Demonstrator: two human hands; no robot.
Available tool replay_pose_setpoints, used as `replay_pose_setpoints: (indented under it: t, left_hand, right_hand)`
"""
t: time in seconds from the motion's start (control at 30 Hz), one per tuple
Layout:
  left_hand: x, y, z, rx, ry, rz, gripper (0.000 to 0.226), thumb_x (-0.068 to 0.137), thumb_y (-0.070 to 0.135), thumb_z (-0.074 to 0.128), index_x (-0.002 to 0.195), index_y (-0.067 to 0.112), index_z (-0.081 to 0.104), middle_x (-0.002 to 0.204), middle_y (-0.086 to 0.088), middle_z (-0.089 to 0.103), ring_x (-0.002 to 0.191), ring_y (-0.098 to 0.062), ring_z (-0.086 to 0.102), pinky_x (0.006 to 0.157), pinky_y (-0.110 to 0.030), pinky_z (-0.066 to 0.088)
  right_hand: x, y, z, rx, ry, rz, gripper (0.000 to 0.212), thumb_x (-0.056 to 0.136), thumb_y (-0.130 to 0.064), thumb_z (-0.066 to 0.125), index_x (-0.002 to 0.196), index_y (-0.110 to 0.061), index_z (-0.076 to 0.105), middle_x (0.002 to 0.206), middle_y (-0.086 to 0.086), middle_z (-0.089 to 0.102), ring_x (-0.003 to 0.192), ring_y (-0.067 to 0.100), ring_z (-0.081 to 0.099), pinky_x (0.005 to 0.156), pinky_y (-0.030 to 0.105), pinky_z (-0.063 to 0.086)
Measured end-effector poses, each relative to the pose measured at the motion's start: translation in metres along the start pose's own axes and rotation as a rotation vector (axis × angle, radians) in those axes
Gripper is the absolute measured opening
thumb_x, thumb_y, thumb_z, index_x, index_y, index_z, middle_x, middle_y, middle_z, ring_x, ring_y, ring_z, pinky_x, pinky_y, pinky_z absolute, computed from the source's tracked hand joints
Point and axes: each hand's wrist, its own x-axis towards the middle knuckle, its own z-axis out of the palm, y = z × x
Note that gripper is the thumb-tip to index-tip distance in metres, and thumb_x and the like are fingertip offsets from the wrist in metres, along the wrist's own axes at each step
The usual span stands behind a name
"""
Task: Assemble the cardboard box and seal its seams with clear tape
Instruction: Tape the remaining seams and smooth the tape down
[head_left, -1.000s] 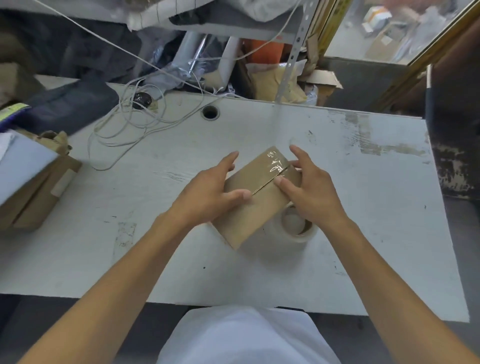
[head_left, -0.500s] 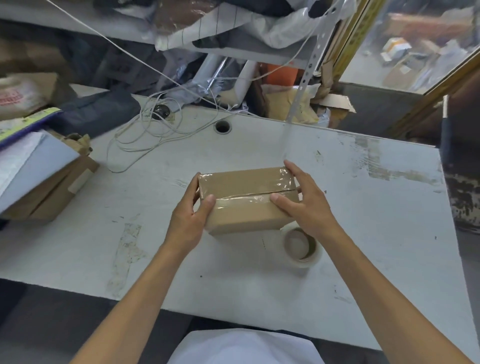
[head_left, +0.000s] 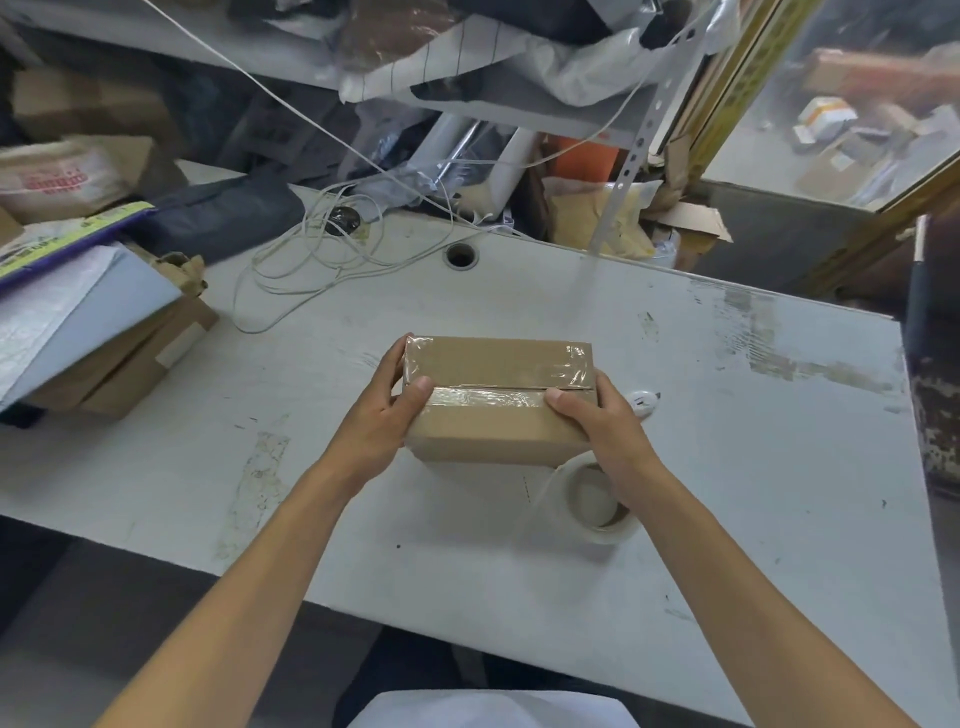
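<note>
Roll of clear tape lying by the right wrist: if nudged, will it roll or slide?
The roll of clear tape lies flat on the white table, so it would probably slide, not roll. Its hollow core suggests it is light. A loose strip seems to trail off it and might drag.

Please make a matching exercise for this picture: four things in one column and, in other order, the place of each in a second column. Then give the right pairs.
Things:
1. cardboard box
2. tape roll
3. white cable
4. round hole

Places:
A. coiled at the far left of the table
B. between left hand and right hand
C. in the tabletop, beyond the box
D. below the right wrist

Pairs: 1-B, 2-D, 3-A, 4-C
</note>
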Motion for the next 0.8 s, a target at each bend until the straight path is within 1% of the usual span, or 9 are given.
replay_pose_setpoints:
  t: [0.07,0.13,0.2,0.27,0.37,0.5,0.6,0.7,0.8]
  left_hand:
    - [-0.004,0.003,-0.001,-0.053,-0.037,-0.064,0.047,0.1,0.046,0.049,0.143,0.055,0.032,0.133,0.015,0.058,0.104,-0.002,0.065,0.085,-0.039,0.056]
    - [-0.007,0.006,-0.004,-0.087,-0.073,-0.103,0.046,0.1,0.045,0.05,0.142,0.056,0.034,0.124,0.015,0.062,0.107,-0.006,0.065,0.086,-0.044,0.057]
    - [-0.01,0.007,-0.011,-0.141,-0.111,-0.072,0.05,0.1,0.035,0.054,0.141,0.056,0.034,0.13,0.016,0.059,0.113,-0.006,0.062,0.09,-0.047,0.057]
    - [-0.01,0.01,-0.022,-0.164,-0.166,0.012,0.063,0.094,0.021,0.065,0.14,0.053,0.036,0.137,0.018,0.053,0.118,-0.008,0.058,0.089,-0.041,0.057]
    - [-0.01,0.017,-0.037,-0.118,-0.198,0.087,0.057,0.081,0.021,0.066,0.13,0.044,0.047,0.121,0.016,0.057,0.111,-0.012,0.057,0.087,-0.043,0.054]
    - [-0.011,0.022,-0.04,-0.137,-0.098,0.098,0.037,0.086,0.036,0.059,0.123,0.037,0.053,0.109,0.007,0.058,0.088,-0.009,0.058,0.087,-0.053,0.052]
    - [-0.01,0.025,-0.042,-0.089,-0.101,0.126,0.054,0.078,0.033,0.063,0.129,0.046,0.051,0.129,0.008,0.049,0.106,-0.017,0.055,0.095,-0.051,0.05]
    - [-0.007,0.025,-0.046,-0.015,-0.108,0.137,0.091,0.067,0.02,0.063,0.145,0.054,0.031,0.142,0.016,0.031,0.127,-0.012,0.043,0.101,-0.031,0.045]
    - [-0.005,0.019,-0.047,-0.003,-0.155,0.135,0.118,0.067,0.017,0.07,0.148,0.059,-0.005,0.154,0.026,0.016,0.136,-0.001,0.035,0.096,-0.026,0.044]
  right_hand:
    - [-0.002,-0.003,-0.002,-0.02,-0.066,0.08,0.054,0.07,-0.043,0.073,0.119,-0.022,0.063,0.114,0.005,0.071,0.096,0.019,0.069,0.087,0.04,0.053]
    - [-0.007,-0.007,-0.005,-0.047,-0.112,0.108,0.047,0.075,-0.042,0.072,0.118,-0.025,0.063,0.109,-0.001,0.072,0.095,0.018,0.068,0.087,0.041,0.053]
    - [-0.013,-0.011,-0.006,-0.048,-0.128,0.104,0.04,0.082,-0.036,0.071,0.12,-0.029,0.062,0.114,-0.004,0.071,0.103,0.016,0.068,0.095,0.047,0.052]
    - [-0.019,-0.019,-0.008,0.0,-0.156,0.086,0.043,0.085,-0.033,0.07,0.126,-0.032,0.058,0.122,-0.005,0.067,0.111,0.015,0.066,0.096,0.052,0.052]
    - [-0.028,-0.036,-0.001,0.038,-0.192,0.048,0.046,0.089,-0.044,0.064,0.133,-0.037,0.052,0.126,-0.012,0.064,0.116,0.014,0.062,0.092,0.047,0.052]
    - [-0.036,-0.041,0.019,-0.071,-0.023,-0.068,0.039,0.099,-0.035,0.055,0.137,-0.03,0.048,0.125,-0.012,0.063,0.109,0.009,0.064,0.08,0.03,0.058]
    - [-0.039,-0.033,0.026,-0.203,-0.001,-0.147,0.048,0.099,-0.031,0.054,0.143,-0.038,0.037,0.135,-0.018,0.051,0.12,0.009,0.055,0.101,0.036,0.049]
    - [-0.046,-0.024,0.029,-0.346,-0.024,-0.21,0.07,0.095,-0.027,0.06,0.151,-0.045,0.022,0.151,-0.023,0.029,0.133,0.011,0.043,0.106,0.034,0.043]
    - [-0.049,-0.021,0.029,-0.388,-0.025,-0.311,0.089,0.087,-0.017,0.071,0.149,-0.053,0.017,0.149,-0.019,0.03,0.131,0.011,0.042,0.093,0.031,0.053]
